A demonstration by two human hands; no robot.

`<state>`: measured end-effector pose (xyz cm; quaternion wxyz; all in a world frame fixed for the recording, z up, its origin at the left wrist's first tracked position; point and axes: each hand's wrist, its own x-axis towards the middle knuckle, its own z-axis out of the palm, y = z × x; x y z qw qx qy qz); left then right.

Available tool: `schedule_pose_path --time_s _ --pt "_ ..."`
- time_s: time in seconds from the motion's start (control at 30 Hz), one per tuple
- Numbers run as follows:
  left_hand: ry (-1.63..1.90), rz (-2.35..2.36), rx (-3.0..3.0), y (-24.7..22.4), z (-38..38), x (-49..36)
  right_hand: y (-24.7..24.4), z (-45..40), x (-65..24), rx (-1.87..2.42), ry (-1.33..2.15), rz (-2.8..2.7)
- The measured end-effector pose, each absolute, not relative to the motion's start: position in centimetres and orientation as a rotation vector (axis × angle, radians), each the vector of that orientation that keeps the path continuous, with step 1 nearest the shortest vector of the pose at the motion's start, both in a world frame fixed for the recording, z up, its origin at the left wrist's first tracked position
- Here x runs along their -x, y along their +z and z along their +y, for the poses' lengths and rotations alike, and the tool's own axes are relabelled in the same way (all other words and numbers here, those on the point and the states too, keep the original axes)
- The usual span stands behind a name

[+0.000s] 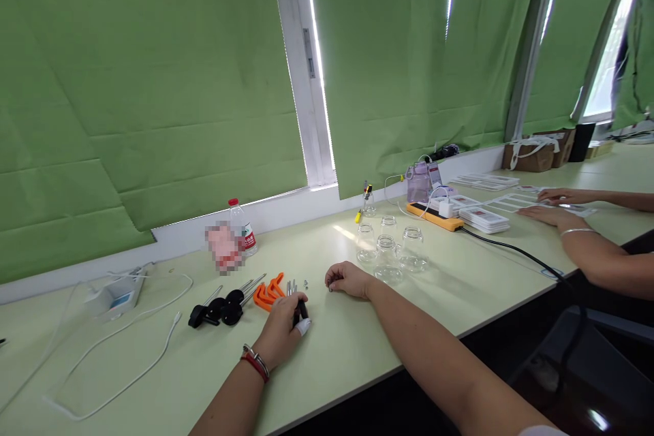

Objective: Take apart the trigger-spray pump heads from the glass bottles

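My left hand (284,330), with a bracelet and a white wrap on one digit, is closed around a dark-handled tool (302,311) beside the orange plastic pieces (268,291). Thin metal rods (291,288) stick up just beyond its fingers. My right hand (349,280) rests on the table with its fingers curled together; whatever they pinch is too small to name. Small metal bits (306,284) lie between the two hands. Left of the orange pieces are several black-headed parts with metal shafts (232,308). Several clear glass jars (388,259) stand beyond my right hand.
A bottle with a red cap (248,237) stands near the wall. White cables and a white socket box (120,296) lie at left. An orange power strip (434,216) and stacked white frames (484,220) are at right, near another person's hands (549,208).
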<state>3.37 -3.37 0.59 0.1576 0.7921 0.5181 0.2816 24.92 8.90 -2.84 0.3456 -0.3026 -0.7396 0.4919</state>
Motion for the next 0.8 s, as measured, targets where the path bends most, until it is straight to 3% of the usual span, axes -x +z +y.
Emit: schedule_pose_path --time_s 0.6,0.8 --pt "0.742 1.523 -2.307 0.59 -3.33 -3.36 -3.10 9.00 -24.68 0.787 1.329 -1.785" --pt "0.761 1.517 -2.309 0.63 -3.33 -3.29 -3.11 9.26 -24.81 1.155 0.925 -1.841"
